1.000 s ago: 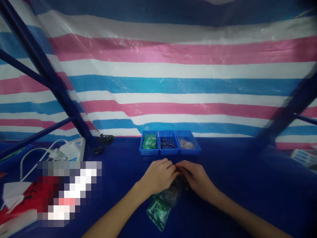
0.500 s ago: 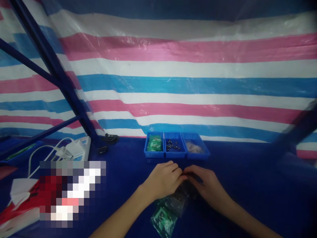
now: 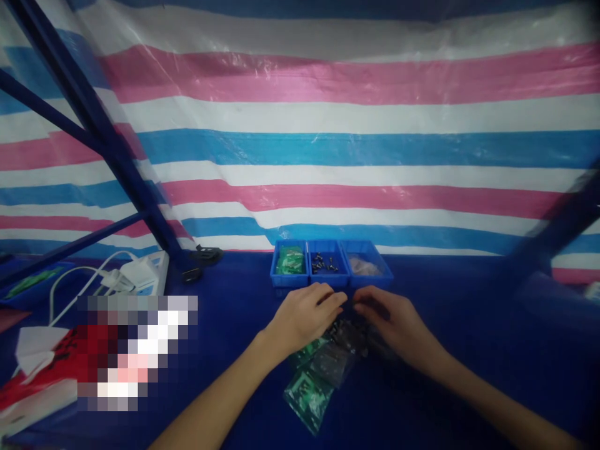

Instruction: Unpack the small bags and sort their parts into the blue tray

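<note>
My left hand (image 3: 309, 317) is over the table, its fingers bent and drawn together. What they hold, if anything, is hidden. Facing it across a small gap, my right hand (image 3: 394, 319) has thumb and fingertips pinched together; I cannot make out anything in them. Below and between the hands lies a clear plastic bag (image 3: 334, 364), with small dark screws (image 3: 335, 331) near its upper end. A clear bag with green pieces (image 3: 308, 395) lies closer to me, and more green shows partly under my left hand.
Behind the hands stand three joined blue bins: one with green packets (image 3: 289, 260), one with dark screws (image 3: 324, 264), one with pale plastic bags (image 3: 364, 266). At left are a white power strip (image 3: 157, 275) with cables, a red package (image 3: 65, 353) and dark clips (image 3: 206, 254).
My hands have moved apart from where their fingertips met, opening a small gap. More of the screws and bags beneath them shows. The camera view has shifted slightly.
</note>
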